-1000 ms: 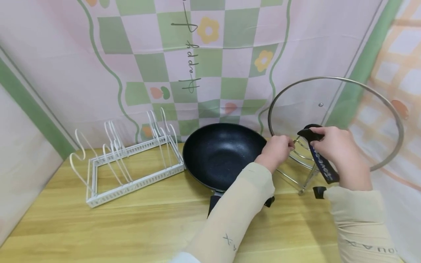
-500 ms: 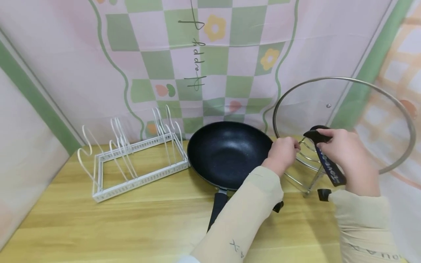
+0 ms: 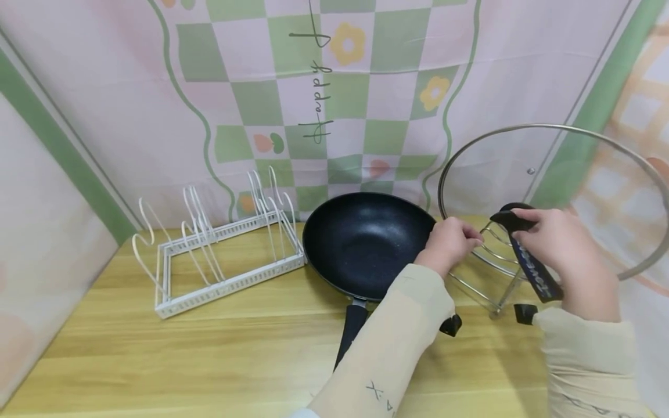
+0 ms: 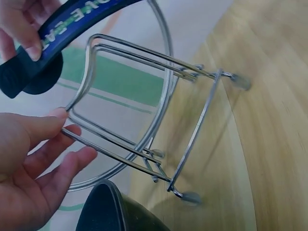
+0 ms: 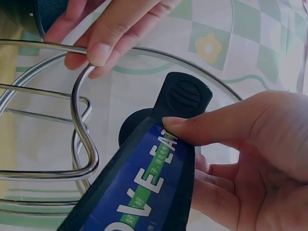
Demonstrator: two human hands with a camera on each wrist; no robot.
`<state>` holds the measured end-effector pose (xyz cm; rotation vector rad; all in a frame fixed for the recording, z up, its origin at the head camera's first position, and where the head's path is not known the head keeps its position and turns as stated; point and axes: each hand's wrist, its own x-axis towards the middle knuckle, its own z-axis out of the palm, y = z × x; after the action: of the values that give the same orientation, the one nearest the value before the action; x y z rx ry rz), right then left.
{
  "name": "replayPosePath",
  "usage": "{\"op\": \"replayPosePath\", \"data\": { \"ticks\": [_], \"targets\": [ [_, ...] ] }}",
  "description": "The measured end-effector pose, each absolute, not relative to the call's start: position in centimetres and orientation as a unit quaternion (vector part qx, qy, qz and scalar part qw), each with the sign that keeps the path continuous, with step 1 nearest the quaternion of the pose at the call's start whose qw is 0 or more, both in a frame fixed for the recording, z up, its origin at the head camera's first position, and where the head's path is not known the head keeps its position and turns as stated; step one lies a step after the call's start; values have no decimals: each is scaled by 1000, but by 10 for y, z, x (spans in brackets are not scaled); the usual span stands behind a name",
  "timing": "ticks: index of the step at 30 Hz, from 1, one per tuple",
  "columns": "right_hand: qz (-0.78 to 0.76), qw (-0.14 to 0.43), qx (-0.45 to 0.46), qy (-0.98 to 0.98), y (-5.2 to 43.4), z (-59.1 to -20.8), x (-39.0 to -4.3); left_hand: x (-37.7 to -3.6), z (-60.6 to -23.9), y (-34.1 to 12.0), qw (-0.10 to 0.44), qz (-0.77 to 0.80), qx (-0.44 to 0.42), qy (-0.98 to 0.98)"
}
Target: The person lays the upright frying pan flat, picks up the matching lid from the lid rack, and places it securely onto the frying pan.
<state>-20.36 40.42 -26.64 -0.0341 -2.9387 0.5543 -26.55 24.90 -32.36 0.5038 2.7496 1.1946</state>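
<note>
My right hand (image 3: 559,244) grips the black handle (image 5: 149,178) of a large glass pan lid (image 3: 496,174) with a steel rim. The handle carries a blue label with white letters. The lid stands upright, its lower part within a chrome wire lid rack (image 4: 195,131) on the table. My left hand (image 4: 38,163) pinches the rack's top wire between thumb and fingers, seen close in both wrist views. Left of the rack sits a black wok (image 3: 366,249), its long handle (image 3: 352,328) pointing toward me and partly covered by my left sleeve.
A white adjustable pan rack (image 3: 230,284) with curved wire dividers stands on the wooden table (image 3: 209,360), close to the wok's left side. A patterned cloth (image 3: 345,98) hangs behind everything. Small black pieces (image 3: 525,313) show near my right cuff.
The whole head view has shifted, so things appear farther right. My left fingers look slightly straighter on the wire; both hands keep their hold and the lid stays with the rack.
</note>
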Motion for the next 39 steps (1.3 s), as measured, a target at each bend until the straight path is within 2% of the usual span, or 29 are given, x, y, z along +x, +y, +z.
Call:
{"op": "replayPosePath", "data": {
  "ticks": [5, 19, 39],
  "targets": [
    [181, 72, 2, -981, 404, -267, -201, -262, -320, 250, 66, 391, 150, 906],
    [180, 91, 26, -979, 407, -273, -198, -255, -317, 247, 61, 369, 142, 917],
    [193, 55, 8, -980, 403, -269, -181, -248, -317, 243, 81, 393, 131, 907]
  ]
}}
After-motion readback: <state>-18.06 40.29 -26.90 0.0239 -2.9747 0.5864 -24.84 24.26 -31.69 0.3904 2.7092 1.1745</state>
